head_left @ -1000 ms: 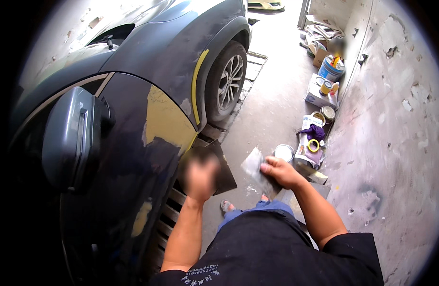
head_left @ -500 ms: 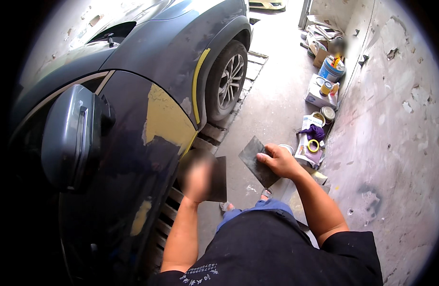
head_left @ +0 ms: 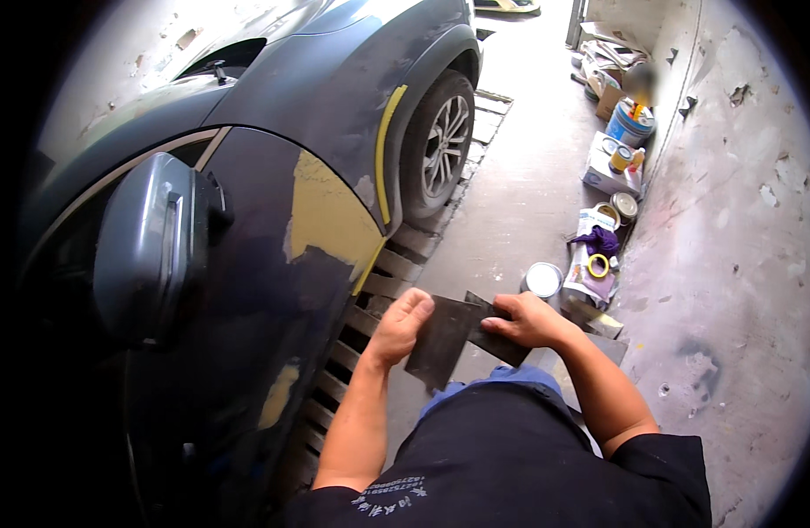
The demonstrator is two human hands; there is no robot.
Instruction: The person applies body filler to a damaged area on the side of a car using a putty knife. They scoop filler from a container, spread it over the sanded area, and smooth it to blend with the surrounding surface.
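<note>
In front of my body, my left hand [head_left: 400, 327] grips a dark rectangular putty spreader [head_left: 443, 340] by its upper left edge. My right hand [head_left: 537, 322] pinches a second dark putty spreader [head_left: 500, 346], thumb on its face. The two flat blades meet or overlap at their facing edges; whether they touch, I cannot tell. To the left stands a dark car, its front door [head_left: 238, 273] bearing a large patch of yellowish filler [head_left: 321, 207] near the wheel arch and a smaller filler patch [head_left: 278, 396] lower down.
The wing mirror [head_left: 150, 246] juts out at the left. Yellow tape [head_left: 387, 150] edges the arch over the front wheel [head_left: 438, 145]. Along the stained wall [head_left: 731, 220] are a white-topped can [head_left: 542, 280], a tape roll [head_left: 598, 266], a purple cloth [head_left: 599, 241] and a blue bucket [head_left: 631, 125]. Slats [head_left: 343, 356] line the car's side.
My left hand has swung right, away from the car door, bringing its spreader up to the one in my right hand. The scene has shifted slightly to the right.
</note>
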